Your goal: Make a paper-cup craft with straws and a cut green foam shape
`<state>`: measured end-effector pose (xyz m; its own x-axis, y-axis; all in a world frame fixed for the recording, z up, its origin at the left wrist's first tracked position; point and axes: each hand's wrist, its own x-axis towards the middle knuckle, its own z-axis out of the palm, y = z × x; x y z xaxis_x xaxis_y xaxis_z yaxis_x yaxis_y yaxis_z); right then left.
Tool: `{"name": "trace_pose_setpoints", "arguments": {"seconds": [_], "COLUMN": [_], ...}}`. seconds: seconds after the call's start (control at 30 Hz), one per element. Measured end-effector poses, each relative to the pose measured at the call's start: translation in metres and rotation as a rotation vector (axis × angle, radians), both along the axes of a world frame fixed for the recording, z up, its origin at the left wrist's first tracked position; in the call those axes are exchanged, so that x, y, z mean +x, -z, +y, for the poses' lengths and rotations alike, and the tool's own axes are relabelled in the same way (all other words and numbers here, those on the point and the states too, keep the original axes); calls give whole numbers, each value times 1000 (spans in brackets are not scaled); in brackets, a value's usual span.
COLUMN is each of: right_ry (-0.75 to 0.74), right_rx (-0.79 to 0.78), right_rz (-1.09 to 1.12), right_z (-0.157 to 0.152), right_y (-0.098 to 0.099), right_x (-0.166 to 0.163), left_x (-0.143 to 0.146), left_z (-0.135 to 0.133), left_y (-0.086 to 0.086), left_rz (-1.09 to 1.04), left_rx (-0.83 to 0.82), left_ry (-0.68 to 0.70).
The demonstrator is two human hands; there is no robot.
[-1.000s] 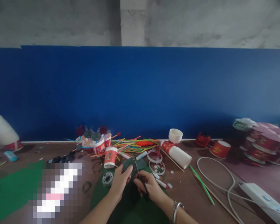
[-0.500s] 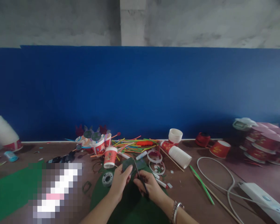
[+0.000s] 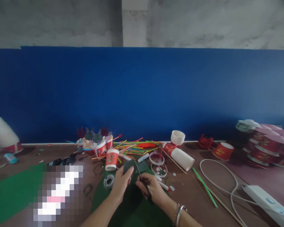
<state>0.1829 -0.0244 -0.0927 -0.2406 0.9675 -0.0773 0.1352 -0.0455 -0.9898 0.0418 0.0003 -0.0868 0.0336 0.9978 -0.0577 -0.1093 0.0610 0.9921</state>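
Since half a second ago, the left hand has shifted very slightly leftward, and the dark green piece with it; the cups and other things beyond lie as they did. The piece looks thin, flat and matte, and is held above a larger dark green sheet on the bench. The left fingers are closed on it, thumb on top. The right hand has its fingers curled around black-handled scissors, blades pointing away beside the piece.
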Motion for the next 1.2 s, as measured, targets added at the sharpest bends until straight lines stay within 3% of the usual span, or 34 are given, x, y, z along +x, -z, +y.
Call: {"name": "trace_pose_setpoints", "arguments": {"seconds": [0.2,0.83,1.2], "right_ry": [2,8,-8], "right_rx": [-19,-4,1], "right_rz": [1,11,95], "right_z": [-2,-1,-1], "right_y": [-2,2,4], "right_x": [-1,-1,-3], "left_x": [0,-1,4], "left_z": [-2,1,-6], "left_y": [-5,2,-6], "left_rz": [-53,-30,-43], "left_rx": [2,53,-6], "left_ry": [-11,37,71]}}
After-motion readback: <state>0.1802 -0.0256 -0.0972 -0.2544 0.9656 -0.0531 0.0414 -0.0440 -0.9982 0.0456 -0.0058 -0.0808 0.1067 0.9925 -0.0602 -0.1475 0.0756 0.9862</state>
